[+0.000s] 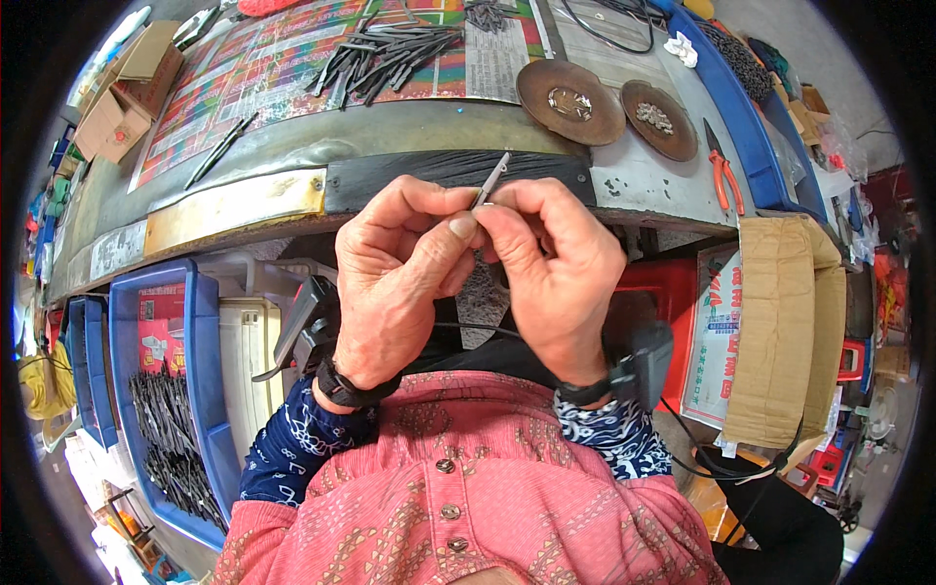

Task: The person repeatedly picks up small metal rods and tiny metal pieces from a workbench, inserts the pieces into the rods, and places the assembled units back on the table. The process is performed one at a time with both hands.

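Note:
In front of my chest, at the table's near edge, both hands meet around a slim grey stick-like piece (494,177) that points up and to the right. My left hand (390,273) pinches it between thumb and fingers. The fingers of my right hand (561,268) are closed at its lower end, where a small shiny bit shows; exactly what they grip is hidden. Beyond my hands on the table lies a heap of thin dark strips (380,60). To the right, one round brown dish (534,88) holds small shiny metal bits, and another dish (678,146) holds small pale pieces.
Red-handled pliers (723,175) lie right of the dishes, beside a long blue tray (746,127). Two dark sticks (219,151) rest at the table's left. Below left stands a blue bin (202,351) of dark strips; below right, an open cardboard box (785,331).

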Motion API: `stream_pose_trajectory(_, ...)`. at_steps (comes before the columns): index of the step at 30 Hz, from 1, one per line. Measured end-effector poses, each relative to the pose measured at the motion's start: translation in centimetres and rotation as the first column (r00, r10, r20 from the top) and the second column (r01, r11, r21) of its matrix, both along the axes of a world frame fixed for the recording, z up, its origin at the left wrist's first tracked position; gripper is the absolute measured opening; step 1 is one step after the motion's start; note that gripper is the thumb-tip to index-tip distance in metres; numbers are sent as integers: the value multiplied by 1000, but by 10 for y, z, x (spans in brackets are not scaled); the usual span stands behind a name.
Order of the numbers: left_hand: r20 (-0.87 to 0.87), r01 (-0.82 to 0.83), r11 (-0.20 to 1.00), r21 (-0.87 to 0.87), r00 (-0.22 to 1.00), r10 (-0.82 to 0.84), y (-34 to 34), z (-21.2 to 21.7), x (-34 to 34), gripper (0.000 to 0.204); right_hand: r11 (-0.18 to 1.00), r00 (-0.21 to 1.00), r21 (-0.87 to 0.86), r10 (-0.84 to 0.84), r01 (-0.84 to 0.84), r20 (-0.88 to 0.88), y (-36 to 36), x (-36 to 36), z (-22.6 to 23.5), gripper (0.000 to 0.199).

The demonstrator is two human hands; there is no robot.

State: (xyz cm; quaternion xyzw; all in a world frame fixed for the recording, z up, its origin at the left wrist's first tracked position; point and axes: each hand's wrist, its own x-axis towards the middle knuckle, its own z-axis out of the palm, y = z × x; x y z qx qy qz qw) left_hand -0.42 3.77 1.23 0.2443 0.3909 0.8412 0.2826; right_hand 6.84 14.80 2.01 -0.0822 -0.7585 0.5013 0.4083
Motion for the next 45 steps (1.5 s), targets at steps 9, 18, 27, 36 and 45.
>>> stream_pose_trajectory(9,37,53,999,-4,998,-53,0,-1,-1,11,538,863,-737,491,-409,-120,23,0,1,15)
stream_pose_trajectory(18,68,33,999,21,997,-34,2,0,1,9,996,995,-78,25,-32,-98,0,0,-1,12)
stream_pose_trajectory(27,51,-10,1000,-6,999,10,2,4,4,8,842,955,460,-200,282,-220,-2,-5,-4,19)
stream_pose_trajectory(36,48,-19,1000,-12,999,19,2,4,5,9,858,963,448,-175,250,-203,0,-6,-3,16)
stream_pose_trajectory(45,61,-30,999,-38,998,33,2,5,9,8,862,973,453,-184,228,-140,3,-5,-2,15)
